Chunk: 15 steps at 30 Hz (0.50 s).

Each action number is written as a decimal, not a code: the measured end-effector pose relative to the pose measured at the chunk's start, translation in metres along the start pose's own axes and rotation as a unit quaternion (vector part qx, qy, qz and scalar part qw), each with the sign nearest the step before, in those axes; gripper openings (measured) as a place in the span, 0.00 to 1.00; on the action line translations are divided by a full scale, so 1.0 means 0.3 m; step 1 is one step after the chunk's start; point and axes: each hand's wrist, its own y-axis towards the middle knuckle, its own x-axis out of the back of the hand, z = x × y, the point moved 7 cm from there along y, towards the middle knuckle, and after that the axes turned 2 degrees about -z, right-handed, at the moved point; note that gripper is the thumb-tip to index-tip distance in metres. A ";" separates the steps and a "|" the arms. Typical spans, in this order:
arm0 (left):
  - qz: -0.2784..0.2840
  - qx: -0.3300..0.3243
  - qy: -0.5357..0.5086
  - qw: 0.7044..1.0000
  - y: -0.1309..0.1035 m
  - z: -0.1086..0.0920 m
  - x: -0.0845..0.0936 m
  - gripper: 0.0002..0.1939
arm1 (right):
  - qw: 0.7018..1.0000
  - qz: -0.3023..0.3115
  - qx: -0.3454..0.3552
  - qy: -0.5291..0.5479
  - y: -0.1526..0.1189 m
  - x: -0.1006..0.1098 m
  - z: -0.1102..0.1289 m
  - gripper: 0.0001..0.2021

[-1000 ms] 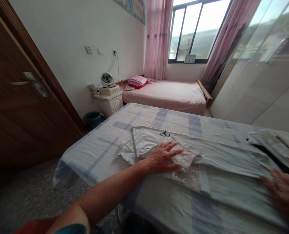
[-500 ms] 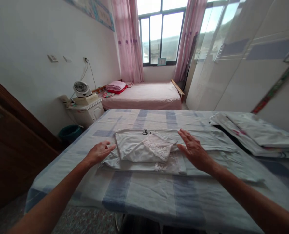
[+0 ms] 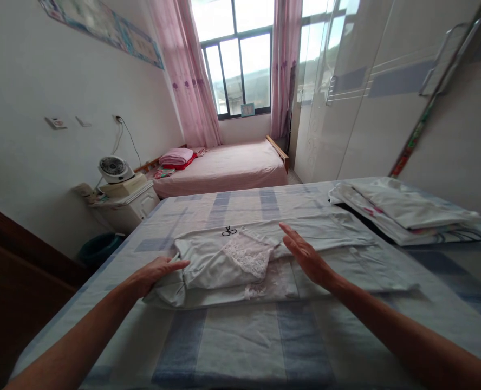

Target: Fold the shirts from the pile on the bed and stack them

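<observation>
A pale, satiny garment (image 3: 208,264) lies partly folded, with a lace panel and a small black looped mark on its top. Its long lower part stretches to the right. At the garment's left end is my left hand (image 3: 155,273); the thumb lies over the fabric and the other fingers are tucked at or under the edge, mostly hidden. My right hand (image 3: 305,259) rests at the lace panel's right side, fingers straight and held close together, palm down, gripping nothing.
A blue-and-white checked cloth (image 3: 240,346) covers the surface beneath. Folded clothes (image 3: 411,211) are stacked at the right. Beyond stand a pink-covered bed (image 3: 228,165), a small cabinet with a fan (image 3: 116,169), a bin (image 3: 98,248) and a glossy wardrobe (image 3: 354,124).
My left hand has come onto the garment's left edge, where the cloth now bunches around it. My right hand remains beside the lace. The camera view has turned and tilted slightly.
</observation>
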 end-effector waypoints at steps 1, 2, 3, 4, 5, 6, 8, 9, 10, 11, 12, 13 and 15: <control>0.022 0.012 -0.020 0.999 0.001 0.007 -0.022 0.24 | 0.999 -0.005 -0.019 0.038 0.007 0.005 0.009 0.33; 0.031 0.012 -0.033 0.999 0.003 0.010 -0.036 0.24 | 0.997 -0.009 -0.032 0.071 0.013 0.005 0.019 0.33; 0.020 0.000 -0.039 0.999 0.006 0.009 -0.040 0.23 | 0.995 -0.011 -0.037 0.097 0.018 0.000 0.027 0.33; 0.005 -0.011 -0.038 0.999 0.007 0.008 -0.038 0.23 | 0.992 -0.013 -0.039 0.117 0.023 -0.009 0.033 0.32; -0.008 -0.018 -0.034 0.999 0.007 0.009 -0.035 0.22 | 0.991 -0.013 -0.041 0.130 0.026 -0.022 0.032 0.32; -0.019 -0.023 -0.032 0.999 0.004 0.007 -0.032 0.21 | 0.989 -0.011 -0.046 0.137 0.029 -0.037 0.025 0.32; -0.025 -0.031 -0.039 0.998 -0.009 -0.008 -0.026 0.20 | 0.987 -0.006 -0.063 0.148 0.032 -0.068 -0.005 0.33; -0.026 -0.036 -0.045 0.998 -0.019 -0.024 -0.024 0.20 | 0.984 -0.006 -0.074 0.162 0.034 -0.081 -0.025 0.33; -0.028 -0.042 -0.050 0.997 -0.031 -0.049 -0.021 0.19 | 0.979 -0.007 -0.085 0.187 0.036 -0.091 -0.046 0.33; -0.034 -0.052 -0.054 0.997 -0.044 -0.082 -0.018 0.19 | 0.970 -0.008 -0.098 0.222 0.039 -0.097 -0.066 0.33; -0.041 -0.066 -0.057 0.995 -0.058 -0.124 -0.018 0.18 | 0.959 -0.012 -0.114 0.261 0.042 -0.099 -0.085 0.32; -0.047 -0.085 -0.058 0.994 -0.073 -0.174 -0.022 0.18 | 0.944 -0.016 -0.132 0.301 0.045 -0.096 -0.102 0.31; -0.052 -0.137 -0.050 0.988 -0.107 -0.300 -0.054 0.18 | 0.914 -0.030 -0.174 0.364 0.050 -0.071 -0.126 0.28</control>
